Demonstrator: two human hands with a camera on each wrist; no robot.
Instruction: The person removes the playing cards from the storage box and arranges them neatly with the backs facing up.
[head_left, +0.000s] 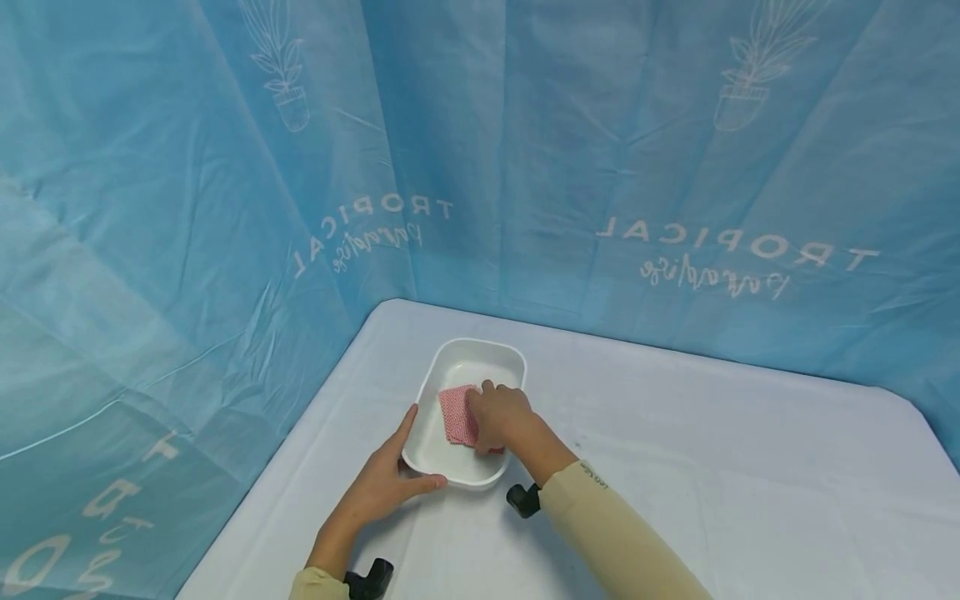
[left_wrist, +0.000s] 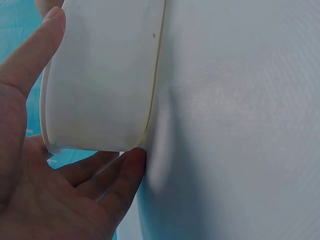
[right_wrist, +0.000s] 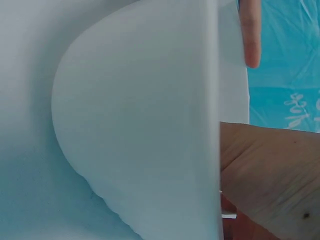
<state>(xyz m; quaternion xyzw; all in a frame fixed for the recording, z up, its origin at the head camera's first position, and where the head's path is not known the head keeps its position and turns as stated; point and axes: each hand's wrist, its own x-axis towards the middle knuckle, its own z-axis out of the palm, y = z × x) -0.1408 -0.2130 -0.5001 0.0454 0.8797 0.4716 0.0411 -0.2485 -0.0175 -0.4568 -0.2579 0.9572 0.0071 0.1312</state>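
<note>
A white rectangular dish (head_left: 457,472) with rounded corners sits on the table, its side wall filling much of both wrist views. My left hand (head_left: 381,485) holds its near left corner, thumb at the near rim and fingers along the left side. Inside lies a folded red-and-white patterned cloth (head_left: 455,414). Bent over the cloth's right part, my right hand (head_left: 501,415) grips it against the dish floor. In the right wrist view the dish wall (right_wrist: 135,110) hides the right fingers and most of the cloth.
A white cloth-covered table (head_left: 712,467) extends to the right of the dish. Blue printed curtains (head_left: 570,150) hang behind and along the left edge. Black wrist mounts (head_left: 369,578) stick out beside both sleeves.
</note>
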